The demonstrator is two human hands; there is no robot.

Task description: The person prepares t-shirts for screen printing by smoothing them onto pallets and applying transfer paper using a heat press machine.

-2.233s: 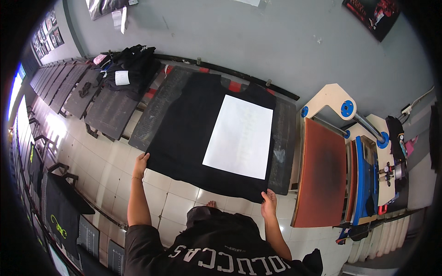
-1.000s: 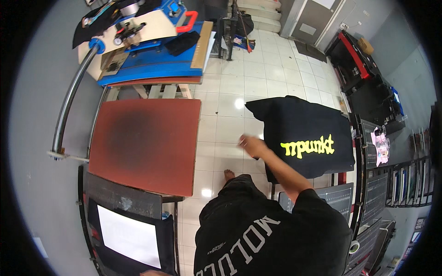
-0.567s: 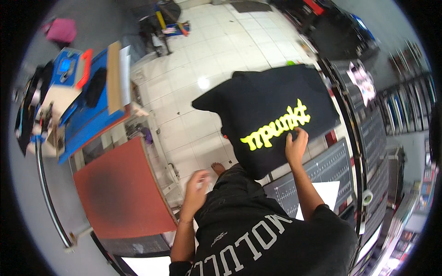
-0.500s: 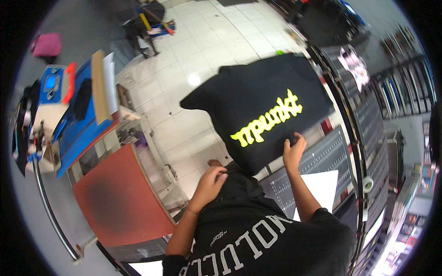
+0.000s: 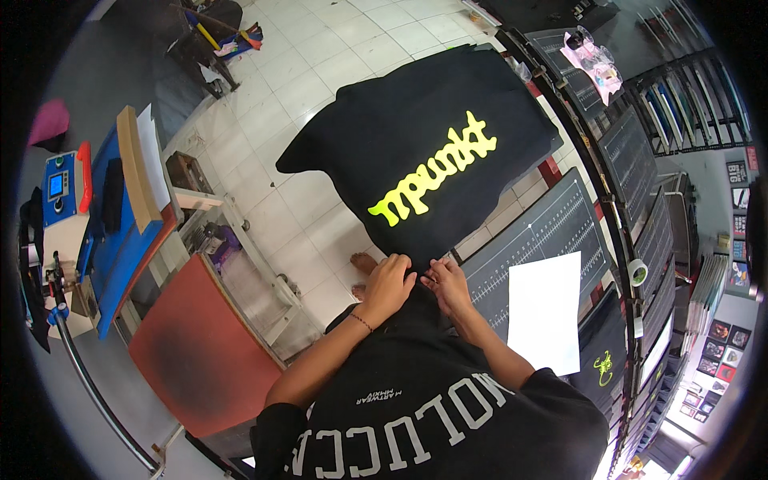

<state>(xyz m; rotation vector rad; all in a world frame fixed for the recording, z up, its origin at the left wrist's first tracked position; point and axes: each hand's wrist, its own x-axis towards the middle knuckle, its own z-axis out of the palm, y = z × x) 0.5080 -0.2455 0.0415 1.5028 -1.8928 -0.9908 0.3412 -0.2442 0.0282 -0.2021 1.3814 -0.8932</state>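
A black T-shirt (image 5: 384, 128) with bright yellow lettering (image 5: 432, 170) lies spread flat on a board, which it mostly hides. At the shirt's near corner, just in front of my body, my left hand (image 5: 388, 288) has its fingers closed on the dark cloth. My right hand (image 5: 448, 286) is right beside it, thumb and fingers pinched at the same edge of the shirt. The fingertips nearly meet, and the cloth between them is partly hidden.
To the right, a grey printing board with ruled scales (image 5: 552, 228) carries a blank white sheet (image 5: 544, 312). A dark rail (image 5: 596, 180) runs beyond it. On the left stand a reddish-brown scorched pad (image 5: 200, 352) and a blue heat press (image 5: 56, 188). White tiles (image 5: 272, 88) cover the floor.
My right hand has moved left and nearer from the shirt's right edge. My left hand has moved up and right to meet it, and both now grip the near corner. The view has shifted.
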